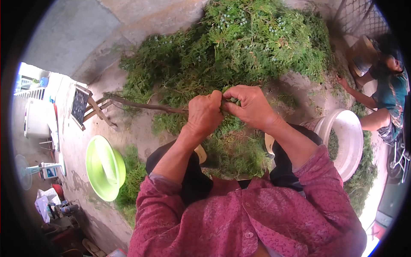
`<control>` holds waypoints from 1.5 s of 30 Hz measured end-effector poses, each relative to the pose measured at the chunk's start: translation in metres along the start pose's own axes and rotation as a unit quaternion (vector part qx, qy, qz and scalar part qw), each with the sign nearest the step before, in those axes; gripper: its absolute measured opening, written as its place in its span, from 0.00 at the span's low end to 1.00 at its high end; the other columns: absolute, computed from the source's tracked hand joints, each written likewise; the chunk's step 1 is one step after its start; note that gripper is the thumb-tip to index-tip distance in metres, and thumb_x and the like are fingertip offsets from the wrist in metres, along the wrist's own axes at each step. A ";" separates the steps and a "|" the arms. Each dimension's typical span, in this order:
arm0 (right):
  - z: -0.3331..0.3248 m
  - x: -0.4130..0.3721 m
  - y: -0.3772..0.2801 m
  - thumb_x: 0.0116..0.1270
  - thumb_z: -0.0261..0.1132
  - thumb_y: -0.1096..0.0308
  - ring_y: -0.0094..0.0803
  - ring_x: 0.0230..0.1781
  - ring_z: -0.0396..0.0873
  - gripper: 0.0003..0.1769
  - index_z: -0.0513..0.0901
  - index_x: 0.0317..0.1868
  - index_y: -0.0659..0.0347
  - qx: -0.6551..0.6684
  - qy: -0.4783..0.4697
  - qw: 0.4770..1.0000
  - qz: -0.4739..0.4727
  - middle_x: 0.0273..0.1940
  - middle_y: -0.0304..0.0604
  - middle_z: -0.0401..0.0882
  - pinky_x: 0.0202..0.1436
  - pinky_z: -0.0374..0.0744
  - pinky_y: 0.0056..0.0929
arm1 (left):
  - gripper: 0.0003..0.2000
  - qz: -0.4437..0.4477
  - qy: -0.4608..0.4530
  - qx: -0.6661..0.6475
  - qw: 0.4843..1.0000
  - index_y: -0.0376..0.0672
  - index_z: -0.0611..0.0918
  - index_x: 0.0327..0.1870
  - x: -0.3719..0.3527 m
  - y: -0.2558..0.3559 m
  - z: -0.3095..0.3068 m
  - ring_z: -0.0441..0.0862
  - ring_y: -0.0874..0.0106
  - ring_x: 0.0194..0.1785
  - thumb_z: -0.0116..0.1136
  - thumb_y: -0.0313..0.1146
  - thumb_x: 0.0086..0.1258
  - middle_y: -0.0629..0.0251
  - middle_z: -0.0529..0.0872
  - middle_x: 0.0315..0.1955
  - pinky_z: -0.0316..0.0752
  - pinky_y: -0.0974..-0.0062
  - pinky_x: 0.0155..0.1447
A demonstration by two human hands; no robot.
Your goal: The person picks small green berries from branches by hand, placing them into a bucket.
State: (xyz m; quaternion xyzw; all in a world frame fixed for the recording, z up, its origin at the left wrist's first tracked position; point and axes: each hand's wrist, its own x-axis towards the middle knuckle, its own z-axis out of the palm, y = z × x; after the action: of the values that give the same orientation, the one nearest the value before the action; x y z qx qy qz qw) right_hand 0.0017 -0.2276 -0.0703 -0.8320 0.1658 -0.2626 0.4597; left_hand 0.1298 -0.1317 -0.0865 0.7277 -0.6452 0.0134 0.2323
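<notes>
My left hand is closed around a brown woody branch, whose bare stem sticks out to the left. Fingers bent in a pinch, my right hand meets the left one and grips a small green sprig at the branch's leafy end. Most of that sprig is hidden by my fingers. Beyond my hands lies a large heap of evergreen branches, bearing small pale bluish berries. More loose greenery covers the ground between my feet.
On the right, a white bucket holds some greenery. A lime-green basin stands at left beside cut foliage. Farther left is a wooden folding chair. Another person sits at far right near another bucket.
</notes>
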 end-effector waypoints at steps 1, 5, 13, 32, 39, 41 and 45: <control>0.000 0.001 -0.001 0.50 0.67 0.66 0.39 0.27 0.77 0.11 0.79 0.33 0.62 -0.016 -0.004 1.000 -0.007 0.26 0.47 0.78 0.32 0.74 0.31 | 0.10 -0.001 0.000 0.000 1.000 0.42 0.69 0.26 -0.001 -0.001 0.000 0.75 0.59 0.21 0.58 0.26 0.45 0.60 0.75 0.15 0.68 0.64 0.27; -0.007 0.004 -0.008 0.50 0.67 0.64 0.36 0.29 0.78 0.11 0.79 0.32 0.61 0.016 -0.097 0.993 0.071 0.28 0.46 0.79 0.33 0.74 0.30 | 0.10 0.002 -0.002 -0.029 1.000 0.42 0.69 0.27 -0.001 -0.001 -0.002 0.76 0.58 0.22 0.58 0.26 0.45 0.59 0.76 0.16 0.69 0.62 0.27; -0.011 0.011 -0.005 0.51 0.68 0.59 0.32 0.25 0.76 0.15 0.80 0.33 0.62 0.098 -0.141 0.972 0.158 0.25 0.44 0.79 0.33 0.73 0.29 | 0.12 0.016 -0.020 -0.042 0.999 0.41 0.69 0.28 0.000 0.000 -0.005 0.76 0.57 0.23 0.58 0.24 0.44 0.57 0.76 0.16 0.68 0.61 0.27; -0.035 0.007 -0.007 0.60 0.59 0.64 0.18 0.15 0.67 0.11 0.75 0.37 0.63 0.576 -0.148 0.760 0.260 0.26 0.40 0.74 0.13 0.60 0.13 | 0.07 -0.205 0.009 -0.290 0.935 0.38 0.79 0.32 0.006 -0.008 -0.004 0.77 0.68 0.22 0.59 0.31 0.56 0.62 0.81 0.22 0.71 0.70 0.28; -0.033 0.012 -0.005 0.68 0.50 0.54 0.21 0.20 0.70 0.19 0.73 0.43 0.63 0.596 -0.075 0.727 0.333 0.33 0.44 0.74 0.12 0.61 0.10 | 0.12 -0.391 0.070 -0.627 0.670 0.37 0.78 0.42 0.016 -0.012 -0.002 0.75 0.78 0.31 0.58 0.35 0.62 0.68 0.80 0.32 0.72 0.78 0.34; -0.032 0.013 -0.005 0.68 0.49 0.53 0.21 0.20 0.70 0.20 0.73 0.43 0.63 0.586 -0.059 0.731 0.345 0.33 0.44 0.74 0.11 0.61 0.10 | 0.13 -0.366 0.074 -0.652 0.660 0.37 0.77 0.43 0.019 -0.007 -0.008 0.76 0.78 0.33 0.58 0.35 0.62 0.67 0.80 0.34 0.72 0.78 0.36; -0.027 0.013 0.000 0.68 0.49 0.53 0.22 0.21 0.71 0.18 0.73 0.41 0.60 0.559 -0.049 0.742 0.367 0.33 0.43 0.75 0.12 0.60 0.13 | 0.16 -0.366 0.075 -0.672 0.639 0.38 0.76 0.43 0.025 -0.001 -0.018 0.77 0.75 0.36 0.63 0.35 0.57 0.65 0.80 0.35 0.74 0.76 0.40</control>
State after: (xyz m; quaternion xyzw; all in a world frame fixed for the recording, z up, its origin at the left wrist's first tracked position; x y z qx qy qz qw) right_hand -0.0038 -0.2522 -0.0546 -0.3120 0.2591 -0.0781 0.9107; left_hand 0.1400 -0.1490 -0.0628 0.5444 -0.1377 -0.4550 0.6911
